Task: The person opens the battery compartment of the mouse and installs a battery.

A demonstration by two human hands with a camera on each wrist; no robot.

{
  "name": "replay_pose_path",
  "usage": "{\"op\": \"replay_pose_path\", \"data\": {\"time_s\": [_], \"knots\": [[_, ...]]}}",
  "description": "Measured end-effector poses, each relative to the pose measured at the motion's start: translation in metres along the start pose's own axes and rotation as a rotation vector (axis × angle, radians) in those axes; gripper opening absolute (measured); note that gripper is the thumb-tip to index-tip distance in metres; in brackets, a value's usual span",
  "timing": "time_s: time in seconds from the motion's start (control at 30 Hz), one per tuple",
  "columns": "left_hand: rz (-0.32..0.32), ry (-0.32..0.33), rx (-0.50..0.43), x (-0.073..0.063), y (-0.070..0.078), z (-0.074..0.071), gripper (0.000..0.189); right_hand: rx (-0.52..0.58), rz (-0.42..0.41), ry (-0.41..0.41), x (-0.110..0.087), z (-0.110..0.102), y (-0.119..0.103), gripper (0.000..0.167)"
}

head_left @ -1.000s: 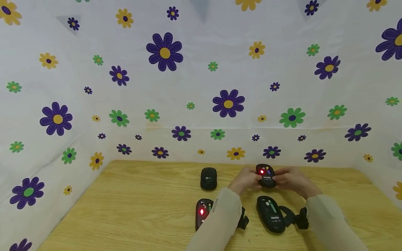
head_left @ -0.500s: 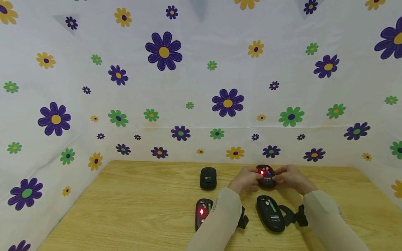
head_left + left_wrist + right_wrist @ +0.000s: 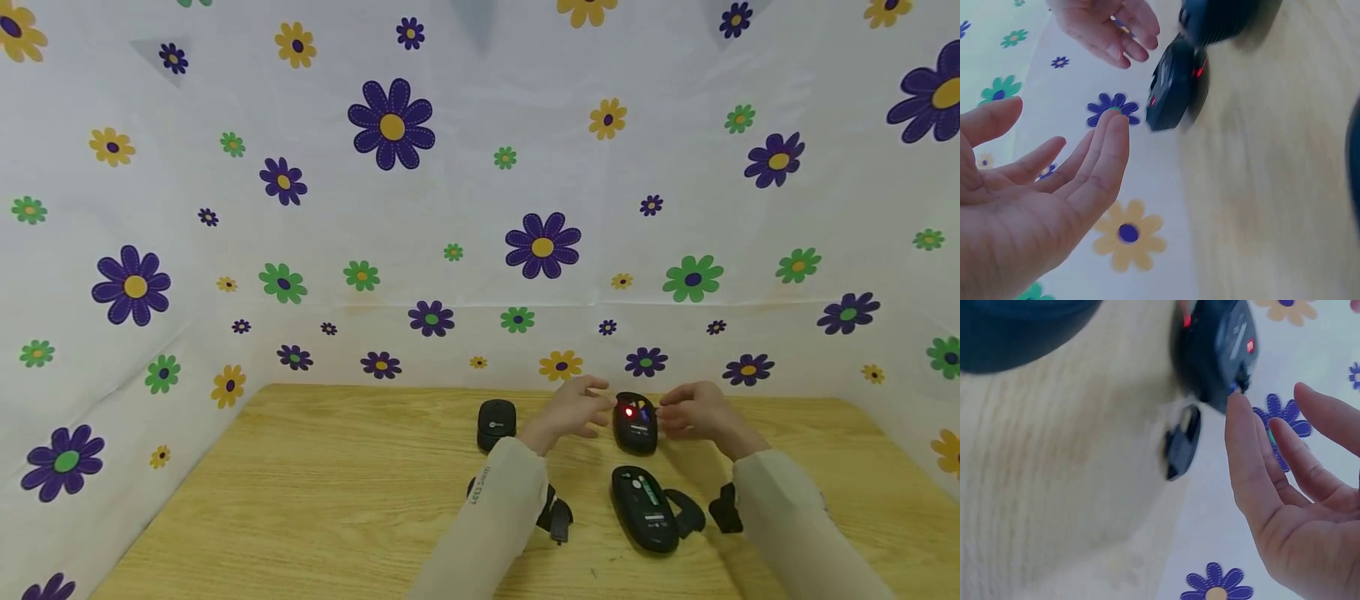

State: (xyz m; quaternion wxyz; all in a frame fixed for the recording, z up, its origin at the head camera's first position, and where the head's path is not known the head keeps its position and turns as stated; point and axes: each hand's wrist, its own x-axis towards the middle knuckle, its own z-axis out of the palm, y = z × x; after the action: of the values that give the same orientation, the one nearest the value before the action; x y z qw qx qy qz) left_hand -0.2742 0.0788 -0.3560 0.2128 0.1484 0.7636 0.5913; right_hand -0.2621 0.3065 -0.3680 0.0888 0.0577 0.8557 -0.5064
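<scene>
A black computer mouse lies underside up near the table's back edge, its sensor glowing red. Just left of it, my left hand is held with fingers spread and relaxed, holding nothing; the left wrist view shows its open palm. My right hand is at the mouse's right side, fingers loosely extended. In the right wrist view its index finger overlaps the mouse's end; I cannot tell if it touches. A small dark piece, perhaps a battery cover, lies beside that mouse.
Nearer me lies another upturned mouse with a green battery showing and a dark curved cover at its right. A third mouse sits upright at left. My left sleeve hides most of another mouse. Flowered cloth stands behind the table.
Both hands have let go of the far mouse, which stays on the table. My left hand has drawn away to the left with fingers spread; the right has eased slightly off.
</scene>
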Motion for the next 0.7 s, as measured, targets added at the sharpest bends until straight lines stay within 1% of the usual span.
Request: {"op": "replay_pose_path", "data": {"time_s": [0.1, 0.2, 0.37, 0.53, 0.7], "knots": [[0.027, -0.001, 0.048, -0.008, 0.003, -0.012, 0.044, 0.019, -0.014, -0.011, -0.002, 0.001, -0.007, 0.037], [0.032, 0.007, 0.065, -0.014, 0.003, -0.022, 0.046, 0.028, -0.039, -0.032, -0.004, 0.003, -0.014, 0.040], [0.031, 0.020, 0.050, -0.023, -0.001, -0.038, 0.048, 0.059, -0.092, -0.068, -0.009, 0.008, -0.023, 0.044], [0.051, 0.031, 0.061, -0.033, -0.006, -0.052, 0.048, 0.093, -0.097, -0.083, -0.013, 0.014, -0.031, 0.048], [0.063, 0.037, 0.065, -0.043, -0.010, -0.064, 0.047, 0.139, -0.109, -0.119, -0.016, 0.024, -0.040, 0.050]]}}
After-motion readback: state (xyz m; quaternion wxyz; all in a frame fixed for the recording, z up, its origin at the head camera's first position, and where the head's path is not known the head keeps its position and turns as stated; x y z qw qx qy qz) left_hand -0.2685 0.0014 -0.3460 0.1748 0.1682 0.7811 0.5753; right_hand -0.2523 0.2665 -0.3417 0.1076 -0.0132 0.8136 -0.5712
